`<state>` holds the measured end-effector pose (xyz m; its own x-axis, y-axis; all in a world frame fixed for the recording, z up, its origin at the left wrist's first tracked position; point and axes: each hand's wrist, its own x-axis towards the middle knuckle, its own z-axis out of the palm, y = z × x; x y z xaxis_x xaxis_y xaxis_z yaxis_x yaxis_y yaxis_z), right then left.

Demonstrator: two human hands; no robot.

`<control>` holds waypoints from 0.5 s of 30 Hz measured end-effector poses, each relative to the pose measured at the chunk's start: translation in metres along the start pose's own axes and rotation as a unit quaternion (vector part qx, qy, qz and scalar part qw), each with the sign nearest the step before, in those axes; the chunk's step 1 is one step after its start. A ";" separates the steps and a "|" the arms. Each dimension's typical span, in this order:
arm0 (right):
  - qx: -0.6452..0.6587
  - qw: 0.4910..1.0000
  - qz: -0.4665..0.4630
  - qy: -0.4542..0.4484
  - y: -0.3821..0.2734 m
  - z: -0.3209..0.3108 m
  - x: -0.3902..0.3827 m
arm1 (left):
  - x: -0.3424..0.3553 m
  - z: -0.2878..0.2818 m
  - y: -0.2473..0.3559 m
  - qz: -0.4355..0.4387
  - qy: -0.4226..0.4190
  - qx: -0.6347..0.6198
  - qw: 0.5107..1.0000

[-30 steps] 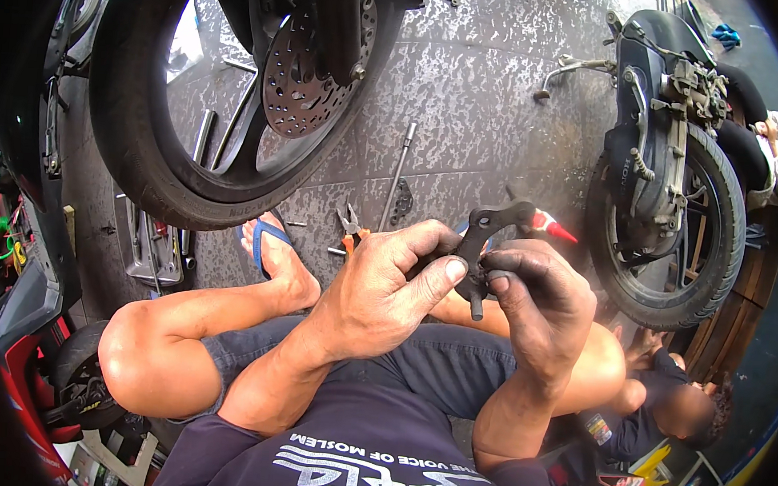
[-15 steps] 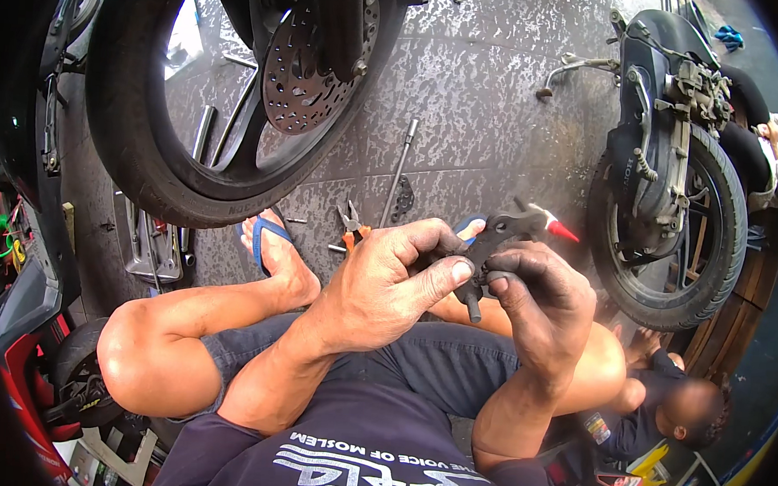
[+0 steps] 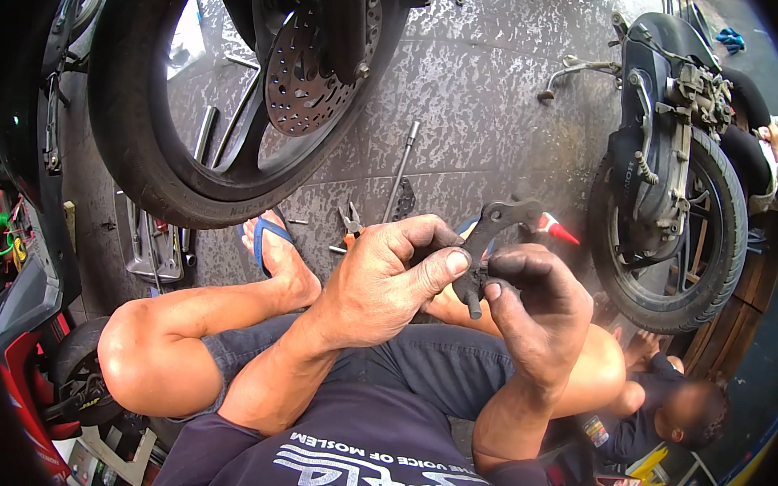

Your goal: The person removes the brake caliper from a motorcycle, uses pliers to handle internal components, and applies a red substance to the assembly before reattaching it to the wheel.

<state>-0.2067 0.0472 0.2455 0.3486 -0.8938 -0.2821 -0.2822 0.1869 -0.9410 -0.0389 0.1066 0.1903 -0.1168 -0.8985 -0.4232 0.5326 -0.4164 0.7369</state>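
Note:
Above my lap I hold a dark metal brake caliper bracket (image 3: 497,218), which has bolt holes in its upper arm and a short pin pointing down at its lower end. My left hand (image 3: 378,282) pinches its left side between thumb and curled fingers. On the other side, my right hand (image 3: 540,315) has blackened fingers closed against the bracket's lower part. Any small piece between those fingertips is hidden. Beyond the bracket, a red-tipped white nozzle (image 3: 557,227) shows on the floor side.
A motorcycle front wheel (image 3: 188,182) with a drilled brake disc (image 3: 314,82) stands at the upper left. Orange-handled pliers (image 3: 351,225) and a long socket wrench (image 3: 402,168) lie ahead. Tools rest on a metal tray (image 3: 169,270). A rear wheel (image 3: 707,289) stands right; a person (image 3: 655,411) sits lower right.
The bracket has turned in my fingers, so its holed upper arm now stands higher and shows more of its face. My right fingers have shifted slightly; the left hand stays nearly in place.

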 end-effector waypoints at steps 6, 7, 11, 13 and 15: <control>-0.032 0.999 -0.040 -0.015 0.007 -0.002 0.002 | -0.002 0.009 0.009 0.032 0.036 0.037 0.998; -0.031 0.999 -0.037 -0.016 0.006 -0.001 0.002 | -0.002 0.008 0.008 0.030 0.038 0.047 0.998; 0.024 1.000 0.013 -0.001 0.005 0.002 -0.001 | -0.003 0.009 0.005 0.037 0.046 0.060 0.996; 0.047 0.999 0.014 -0.005 0.003 0.001 0.000 | -0.003 0.011 0.005 0.043 0.048 0.056 0.996; 0.046 0.999 0.008 -0.005 0.003 0.001 0.000 | -0.003 0.012 0.005 0.047 0.050 0.055 0.996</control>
<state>-0.2069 0.0481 0.2424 0.3545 -0.8862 -0.2982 -0.2046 0.2377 -0.9495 -0.0457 0.1060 0.2013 0.0156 -0.9179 -0.3965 0.4413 -0.3495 0.8265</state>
